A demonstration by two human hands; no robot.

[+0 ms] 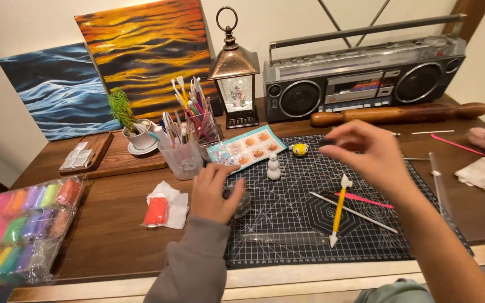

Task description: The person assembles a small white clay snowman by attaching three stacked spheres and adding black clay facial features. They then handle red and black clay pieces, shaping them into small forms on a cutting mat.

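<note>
Over the cutting mat [287, 224], left hand [214, 193] clasping a dark lump [241, 203], right hand [366, 151] pinching a dark bit [326, 142].

The left hand [214, 193] hides most of a dark lump [241, 203]; the right hand's [366, 154] fingers [338, 137] blur, their pinched bit indistinct.

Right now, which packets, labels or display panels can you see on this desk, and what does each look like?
Clay multipack: left edge, clear bag of rainbow-coloured blocks.
Blister tray: behind the cutting mat, pale blue with round orange pieces.
Red clay: beside left hand, on opened white wrapper.
Radio panel: back right, silver boombox, coloured dial.
</note>
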